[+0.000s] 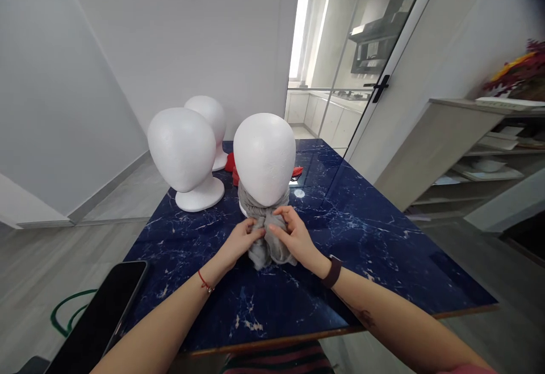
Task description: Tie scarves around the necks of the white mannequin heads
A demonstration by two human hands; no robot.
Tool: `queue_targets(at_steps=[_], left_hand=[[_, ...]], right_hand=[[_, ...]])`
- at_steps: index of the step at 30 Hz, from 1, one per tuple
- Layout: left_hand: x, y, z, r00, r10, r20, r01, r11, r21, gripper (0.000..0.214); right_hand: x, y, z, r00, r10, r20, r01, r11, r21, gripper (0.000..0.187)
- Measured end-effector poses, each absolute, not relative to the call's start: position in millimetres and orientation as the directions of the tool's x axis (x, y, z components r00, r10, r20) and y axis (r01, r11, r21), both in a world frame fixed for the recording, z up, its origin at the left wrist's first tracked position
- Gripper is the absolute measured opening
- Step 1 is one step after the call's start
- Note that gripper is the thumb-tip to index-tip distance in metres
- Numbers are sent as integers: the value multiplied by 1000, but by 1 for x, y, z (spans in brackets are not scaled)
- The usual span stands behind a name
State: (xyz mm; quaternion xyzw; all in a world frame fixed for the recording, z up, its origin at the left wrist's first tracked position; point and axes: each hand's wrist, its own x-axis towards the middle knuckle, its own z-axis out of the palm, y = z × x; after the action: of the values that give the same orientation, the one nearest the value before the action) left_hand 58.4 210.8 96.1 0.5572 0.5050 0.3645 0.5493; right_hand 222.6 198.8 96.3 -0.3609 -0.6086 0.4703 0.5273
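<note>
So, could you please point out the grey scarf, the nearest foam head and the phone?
grey scarf (272, 252): head view, on the bunched cloth hanging below the hands.
nearest foam head (264, 155): head view, on the middle of its smooth white front.
phone (102, 314): head view, on the dark screen.

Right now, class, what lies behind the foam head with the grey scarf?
Behind the foam head wearing the grey scarf, red items peek out on both sides, and a second head stands farther back. The middle of the red items is covered, so what they are stays unclear.
</note>
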Motion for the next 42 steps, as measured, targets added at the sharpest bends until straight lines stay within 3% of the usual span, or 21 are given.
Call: queue_targets(at_steps=[2, 5, 7, 9, 12, 15, 18, 22, 26, 29, 32, 37, 42], left_hand=[[58, 207, 102, 368, 892, -264, 190, 206, 960, 27], [47, 210, 111, 292, 910, -293, 277, 212, 937, 35], [39, 213, 116, 124, 983, -134, 426, 69, 902, 39], [34, 216, 119, -3, 991, 135, 600, -106, 793, 35], [36, 216, 116, -22, 931, 364, 653, -262, 711, 28], [43, 215, 107, 14, 936, 352, 581, -294, 759, 25], [48, 216, 98, 40, 945, 324, 572, -288, 768, 27], [49, 218, 90, 64, 959, 277, 547, -266, 793, 26], [52, 219, 85, 118, 964, 239, 491, -266, 830, 15], [52, 220, 84, 124, 962, 245, 456, -275, 847, 11], [49, 221, 83, 43, 962, 270, 442, -261, 858, 10], [39, 231, 78, -238, 939, 248, 326, -163, 931, 22], [31, 243, 70, -294, 942, 161, 241, -90, 966, 23]], right_hand=[[220, 191, 97, -309, 901, 305, -36, 309, -950, 29], [220, 184, 95, -328, 897, 297, 119, 351, -929, 20], [222, 182, 94, -277, 899, 339, 263, 410, -873, 18], [225, 180, 95, -244, 877, 413, 364, 478, -799, 18], [228, 178, 101, -124, 847, 518, 436, 515, -738, 19], [229, 180, 107, 105, 815, 570, 450, 472, -758, 18], [231, 191, 106, 258, 817, 516, 382, 405, -831, 17], [231, 210, 89, 187, 936, 299, 269, 244, -932, 29], [225, 215, 76, -16, 987, 160, 200, 160, -967, 38], [221, 211, 76, -121, 971, 204, 137, 220, -966, 32], [222, 210, 78, -101, 967, 236, 232, 254, -939, 36], [243, 233, 79, 138, 939, 316, 305, 263, -915, 31], [270, 264, 70, 252, 895, 369, 344, 274, -898, 27]])
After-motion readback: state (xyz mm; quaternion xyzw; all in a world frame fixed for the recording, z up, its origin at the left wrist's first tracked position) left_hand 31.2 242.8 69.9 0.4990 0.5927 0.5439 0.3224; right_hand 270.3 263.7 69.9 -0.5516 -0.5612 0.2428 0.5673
